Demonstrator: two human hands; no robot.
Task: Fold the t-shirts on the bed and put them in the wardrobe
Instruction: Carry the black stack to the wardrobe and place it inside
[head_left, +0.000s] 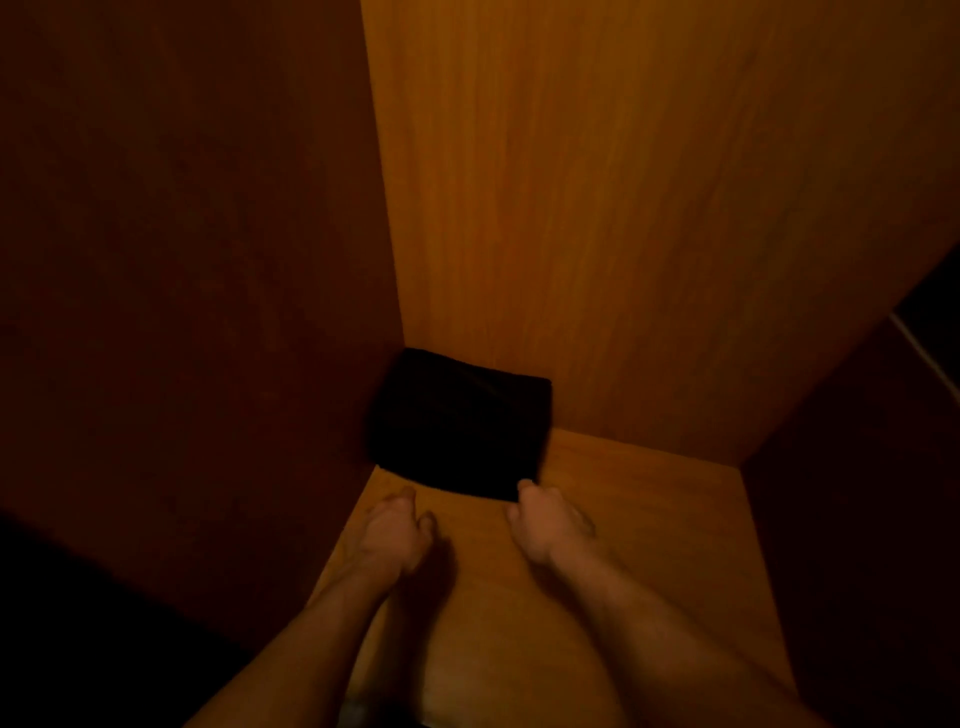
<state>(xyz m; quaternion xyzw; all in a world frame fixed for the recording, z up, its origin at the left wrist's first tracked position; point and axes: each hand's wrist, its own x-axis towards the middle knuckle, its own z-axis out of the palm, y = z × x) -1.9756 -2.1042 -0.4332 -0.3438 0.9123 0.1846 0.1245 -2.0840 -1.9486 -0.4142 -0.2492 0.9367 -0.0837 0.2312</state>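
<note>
A dark folded t-shirt (460, 423) lies on the wooden wardrobe shelf (649, 525), pushed into the back left corner. My left hand (395, 530) hovers just in front of its front left edge, fingers loosely curled, holding nothing. My right hand (545, 519) is at the shirt's front right corner, and its fingertips reach the edge of the cloth. Whether they pinch the cloth is too dim to tell; the fingers look relaxed. Both forearms reach in from the bottom of the view.
The wardrobe's back panel (623, 208) rises behind the shirt, and the dark left side wall (182, 260) stands close beside it. A dark right side wall (857, 519) bounds the shelf. Bare shelf wood shows to the right of the shirt.
</note>
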